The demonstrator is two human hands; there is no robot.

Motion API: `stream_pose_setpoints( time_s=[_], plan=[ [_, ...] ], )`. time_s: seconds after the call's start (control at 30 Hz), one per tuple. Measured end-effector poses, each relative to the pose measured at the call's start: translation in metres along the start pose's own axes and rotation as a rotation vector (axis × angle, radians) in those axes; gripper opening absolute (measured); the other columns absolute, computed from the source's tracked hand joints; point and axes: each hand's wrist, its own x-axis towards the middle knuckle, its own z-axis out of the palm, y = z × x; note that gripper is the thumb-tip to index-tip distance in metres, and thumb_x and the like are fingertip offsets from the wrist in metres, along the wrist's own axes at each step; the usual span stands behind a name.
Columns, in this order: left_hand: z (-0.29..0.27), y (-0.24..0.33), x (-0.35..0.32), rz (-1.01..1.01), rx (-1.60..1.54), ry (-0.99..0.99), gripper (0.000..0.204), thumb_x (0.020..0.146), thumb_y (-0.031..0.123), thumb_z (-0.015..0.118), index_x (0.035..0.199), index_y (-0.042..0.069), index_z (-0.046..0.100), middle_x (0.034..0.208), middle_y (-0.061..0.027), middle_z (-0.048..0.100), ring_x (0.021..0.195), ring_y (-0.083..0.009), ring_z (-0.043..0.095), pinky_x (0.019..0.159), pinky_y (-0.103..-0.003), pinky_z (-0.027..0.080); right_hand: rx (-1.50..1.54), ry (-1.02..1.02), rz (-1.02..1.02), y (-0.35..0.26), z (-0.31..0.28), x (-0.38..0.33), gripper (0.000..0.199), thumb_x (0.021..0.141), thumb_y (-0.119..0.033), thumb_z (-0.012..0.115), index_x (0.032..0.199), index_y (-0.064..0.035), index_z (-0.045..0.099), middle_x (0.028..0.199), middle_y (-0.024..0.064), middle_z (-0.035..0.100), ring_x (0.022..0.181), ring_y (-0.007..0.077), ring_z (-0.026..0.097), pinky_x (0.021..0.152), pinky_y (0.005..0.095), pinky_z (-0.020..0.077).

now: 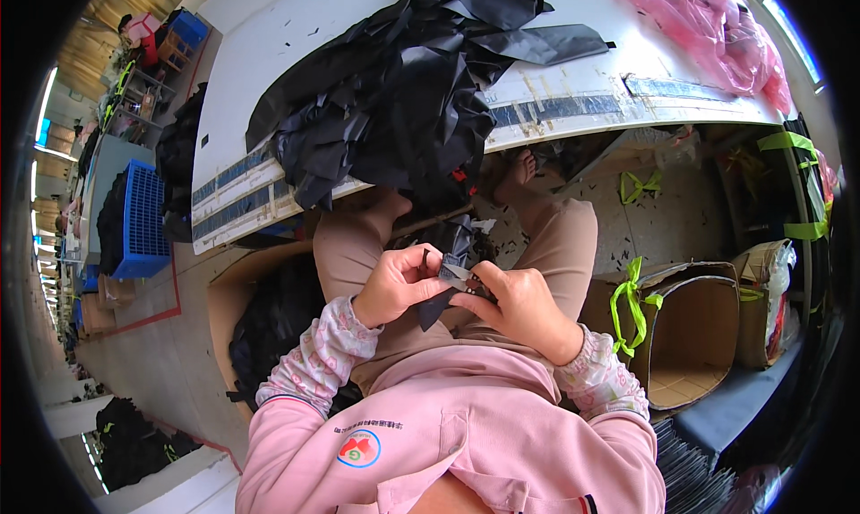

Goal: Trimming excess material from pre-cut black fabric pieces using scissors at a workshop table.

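Above my lap, my left hand (pixel 400 285) is closed on a small black fabric piece (pixel 435 309), pinching it between thumb and fingers. My right hand (pixel 521 302) grips small metal thread snips (pixel 459 273), whose blades point left and meet the edge of the fabric close to my left fingertips. Whether the blades are apart is too small to tell. More black fabric (pixel 455 236) hangs just beyond my hands, between my knees. A large heap of black fabric pieces (pixel 385 102) lies on the white table (pixel 269 21) ahead and droops over its near edge.
At left, a cardboard box (pixel 224 294) holds black pieces, and a blue crate (pixel 146 218) stands farther off. To the right is a cardboard box (pixel 685 344) with bright green ties (pixel 629 308). Pink plastic sheeting (pixel 708 30) covers the table's far right. Black scraps litter the floor.
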Motion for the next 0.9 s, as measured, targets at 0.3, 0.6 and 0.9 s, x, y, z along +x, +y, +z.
stream_pose_setpoints(
  time_s=[0.3, 0.6, 0.9],
  plan=[
    [0.005, 0.004, -0.001, 0.026, 0.076, 0.007, 0.01, 0.086, 0.0, 0.066, 0.089, 0.004, 0.057, 0.084, 0.0049, 0.051, 0.078, -0.0021, 0.046, 0.069, -0.018, 0.041, 0.19, -0.14, 0.114, -0.002, -0.011, 0.002, 0.037, 0.083, -0.035, 0.071, 0.081, -0.0019, 0.055, 0.059, 0.014, 0.057, 0.052, 0.0329, 0.059, 0.049, 0.0394, 0.0457],
    [0.009, 0.001, -0.004, 0.016, 0.107, 0.046, 0.011, 0.085, 0.0, 0.066, 0.089, 0.003, 0.057, 0.084, 0.005, 0.05, 0.076, -0.0018, 0.047, 0.066, -0.018, 0.042, -0.057, 0.008, -0.05, -0.004, -0.002, 0.0, 0.032, 0.082, -0.03, 0.073, 0.08, -0.0034, 0.055, 0.055, 0.0127, 0.054, 0.048, 0.0326, 0.056, 0.045, 0.0393, 0.0433],
    [-0.003, 0.009, -0.013, 0.01, 0.269, 0.037, 0.016, 0.082, 0.001, 0.067, 0.082, 0.003, 0.052, 0.084, 0.0032, 0.05, 0.076, -0.0038, 0.045, 0.067, -0.019, 0.039, 0.051, 0.081, 0.048, 0.007, -0.002, -0.005, 0.032, 0.085, -0.031, 0.069, 0.083, -0.003, 0.053, 0.056, 0.0145, 0.056, 0.053, 0.0358, 0.059, 0.048, 0.041, 0.0458]
  ],
)
